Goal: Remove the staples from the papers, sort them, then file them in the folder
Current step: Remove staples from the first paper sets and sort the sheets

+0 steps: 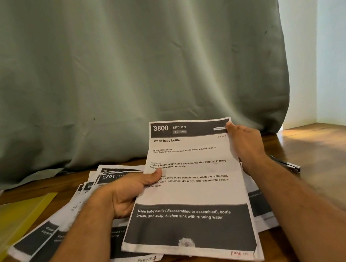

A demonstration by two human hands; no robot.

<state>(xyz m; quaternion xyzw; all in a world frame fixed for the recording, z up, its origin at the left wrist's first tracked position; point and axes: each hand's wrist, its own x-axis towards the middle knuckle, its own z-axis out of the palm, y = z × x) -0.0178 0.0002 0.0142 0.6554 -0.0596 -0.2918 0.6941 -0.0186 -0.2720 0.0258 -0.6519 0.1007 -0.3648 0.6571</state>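
I hold a printed sheet headed "3800 Kitchen, Wash baby bottle" (196,186) tilted up above the table. My left hand (130,194) grips its left edge, thumb on the front. My right hand (246,142) pinches its top right corner. Under and behind it lies a loose fan of similar printed pages (55,235), some with handwritten page numbers at the bottom. A yellow transparent folder (8,225) lies flat at the left. A dark metal staple remover (286,164) rests on the table just right of my right forearm.
The brown wooden table (336,168) runs to a grey-green curtain (113,72) at the back. A pale wall stands at the right, with bare tabletop in front of it.
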